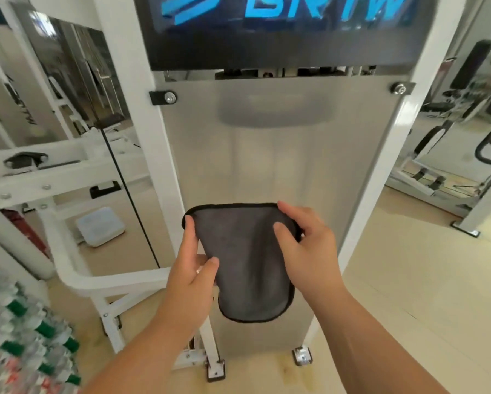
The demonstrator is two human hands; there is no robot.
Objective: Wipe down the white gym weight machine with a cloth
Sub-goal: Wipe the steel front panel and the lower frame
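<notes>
Now grey cloth point(244, 263) stretched between left hand point(193, 265), right hand point(306, 248), before machine panel point(281, 160)

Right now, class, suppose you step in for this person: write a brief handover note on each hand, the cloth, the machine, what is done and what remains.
Left hand pinches the grey cloth at its left edge.
Right hand grips its upper right corner.
Cloth hangs spread between both hands before the frosted panel of the white machine; contact cannot be told.
Done: cloth in hand; no wiped area shows.
Left: wipe panel and white frame.
</notes>
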